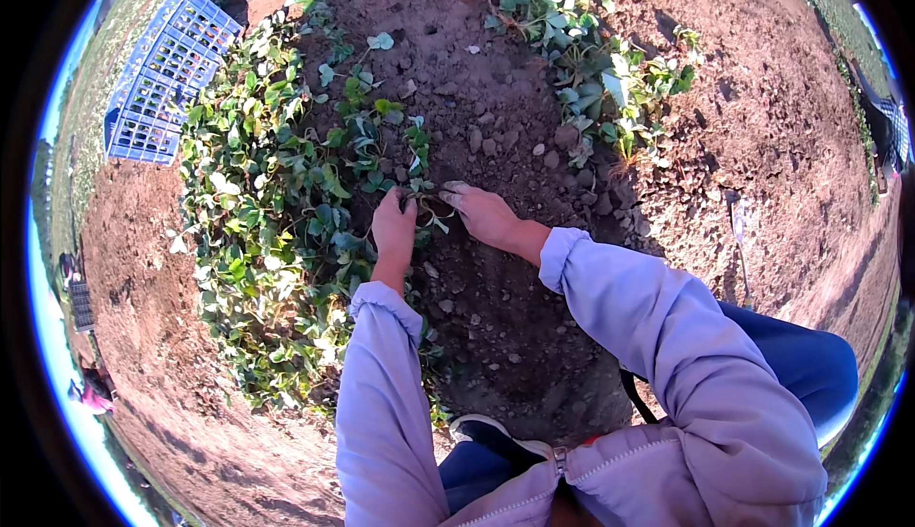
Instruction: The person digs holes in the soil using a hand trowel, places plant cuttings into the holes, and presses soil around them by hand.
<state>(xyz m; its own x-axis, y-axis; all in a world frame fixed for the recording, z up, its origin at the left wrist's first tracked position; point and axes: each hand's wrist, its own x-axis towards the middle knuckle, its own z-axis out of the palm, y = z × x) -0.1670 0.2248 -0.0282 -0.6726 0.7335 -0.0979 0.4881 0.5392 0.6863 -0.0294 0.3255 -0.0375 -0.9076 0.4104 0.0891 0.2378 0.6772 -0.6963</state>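
Note:
A small leafy green plant (pixel 420 187) is between my two hands, just above the dark soil at the edge of a plant row. My left hand (pixel 394 230) is closed at its stems, fingers pointing away from me. From the right, my right hand (pixel 483 214) reaches in with bent fingers pinched at the same plant. Its roots are not clear to see, partly hidden by my fingers. Left of my hands runs a thick row of low plants (pixel 257 189) with toothed green leaves, some pale or dry.
A blue plastic crate (pixel 172 74) lies tilted at the far left beside the row. More leafy plants (pixel 610 70) lie at the upper right. Clods and small stones cover the soil (pixel 496 327). A thin tool-like object (pixel 740 241) rests on the ground at the right.

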